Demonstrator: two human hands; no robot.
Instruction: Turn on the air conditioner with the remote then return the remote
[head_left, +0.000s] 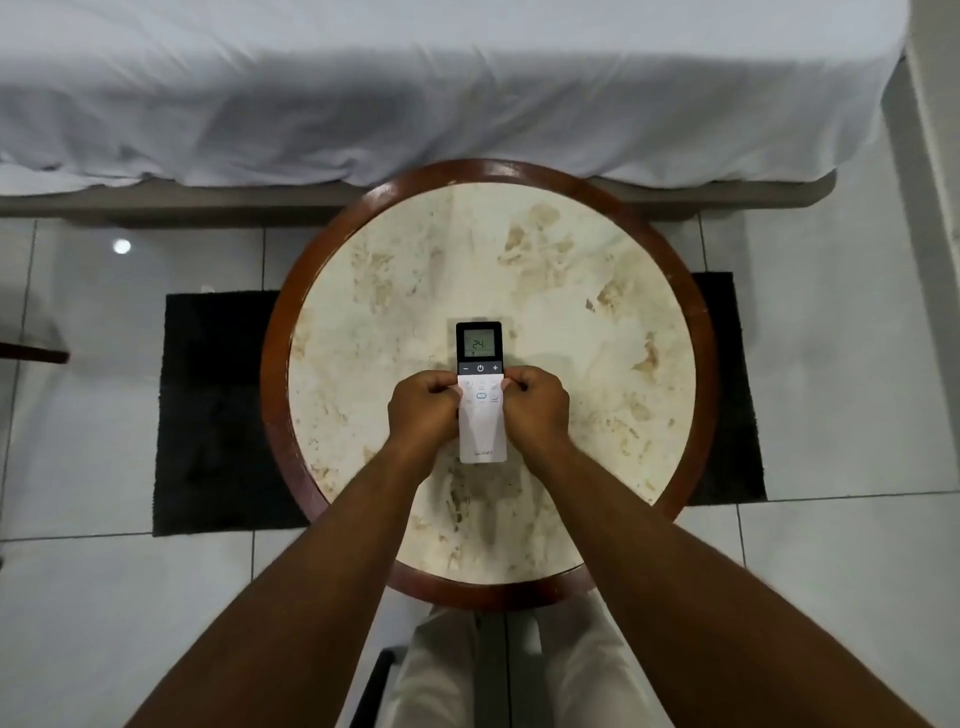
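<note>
Head view looks straight down on my two forearms reaching in from five and seven o'clock toward a round table (597, 291) with a pale marbled top and a dark wooden rim. My left hand (423, 410) and right hand (537, 408) meet at the table's centre, one on each long edge of the remote (481, 395). Both hands are curled, fingers bunched together and pinching the remote's sides at about its middle; my fingertips tuck under or against the edges, so I cannot tell how far they wrap beneath it, nor whether it rests on the tabletop or sits just above it. My knuckles cover parts of the middle button rows, and the small icons there are too faint to read. The remote is slim and white, with a black upper part pointing to twelve o'clock, its screen showing 24 above minus, power and plus signs. Small lettering near its six o'clock end is unreadable. Beyond the table at twelve o'clock lies a bed (415, 93) with a rumpled white sheet, cut off by the frame. A dark mat (213, 415) lies under the table on pale floor tiles.
</note>
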